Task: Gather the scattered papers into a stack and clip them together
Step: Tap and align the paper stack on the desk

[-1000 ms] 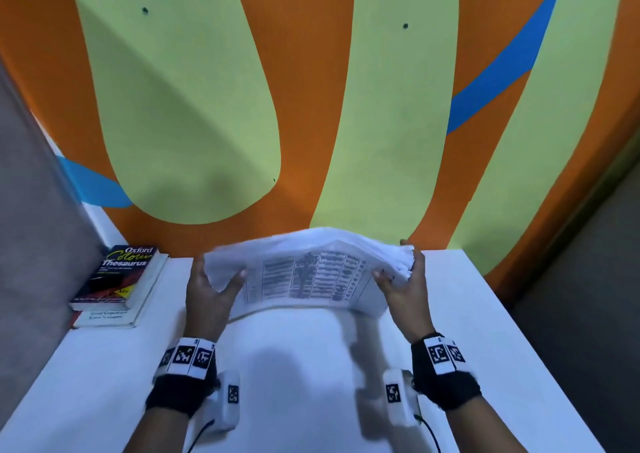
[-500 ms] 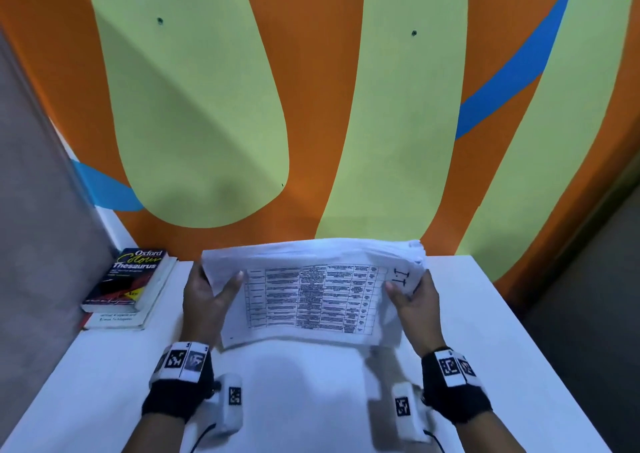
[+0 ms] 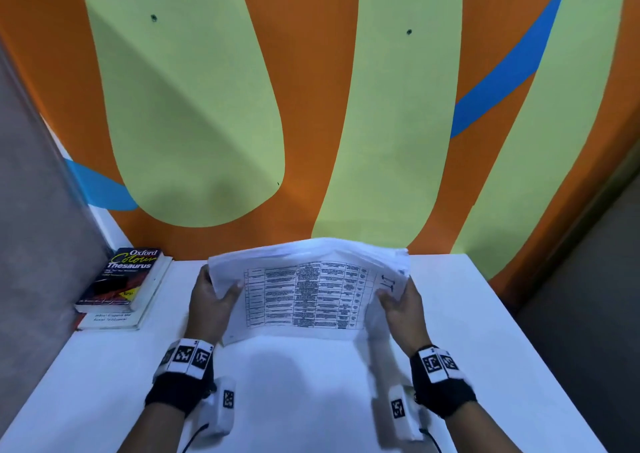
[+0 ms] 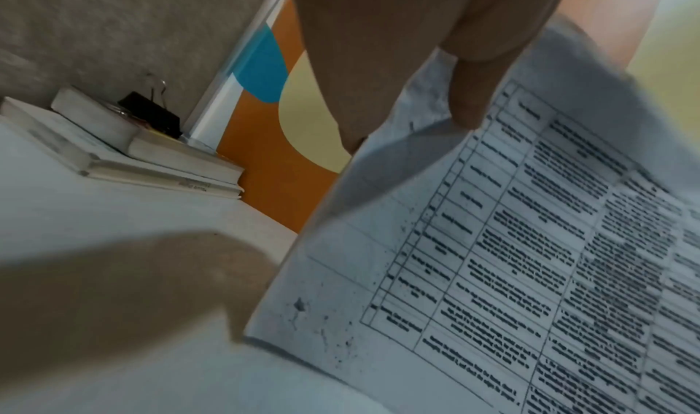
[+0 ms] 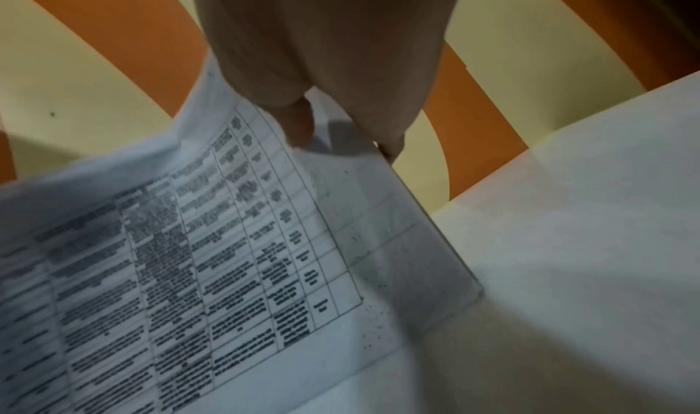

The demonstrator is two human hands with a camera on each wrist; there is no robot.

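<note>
Gripping the two short edges of a stack of papers (image 3: 308,290), the left hand (image 3: 211,302) and the right hand (image 3: 401,309) are seen at lower centre of the head view, thumbs laid on the top sheet and fingers hidden behind the stack. The stack is held tilted toward the camera, its lower edge at or just above a white table (image 3: 485,348); contact cannot be told. In the left wrist view the left hand (image 4: 409,61) is shown pinching the stack (image 4: 492,256) near its upper corner. In the right wrist view the right hand (image 5: 325,70) is shown pinching the opposite side of the stack (image 5: 227,256), with sheet edges fanned slightly along that side.

A printed table of ruled columns and rows is carried on the top sheet; its text is too small and blurred to be read. A handwritten mark resembling "11" is seen near the sheet's right edge.

Black wrist bands with white square-coded tags are worn on both wrists.

At the left edge of the head view, two books are stacked on the table. "Oxford Colour Thesaurus" is printed on the upper book (image 3: 119,281); the spine of the lower book (image 3: 110,317) cannot be read. In the left wrist view a black binder clip (image 4: 149,112) is seen resting on the books, at upper left.

Behind the table, a wall (image 3: 311,106) painted in orange, pale green and blue shapes is seen.
</note>
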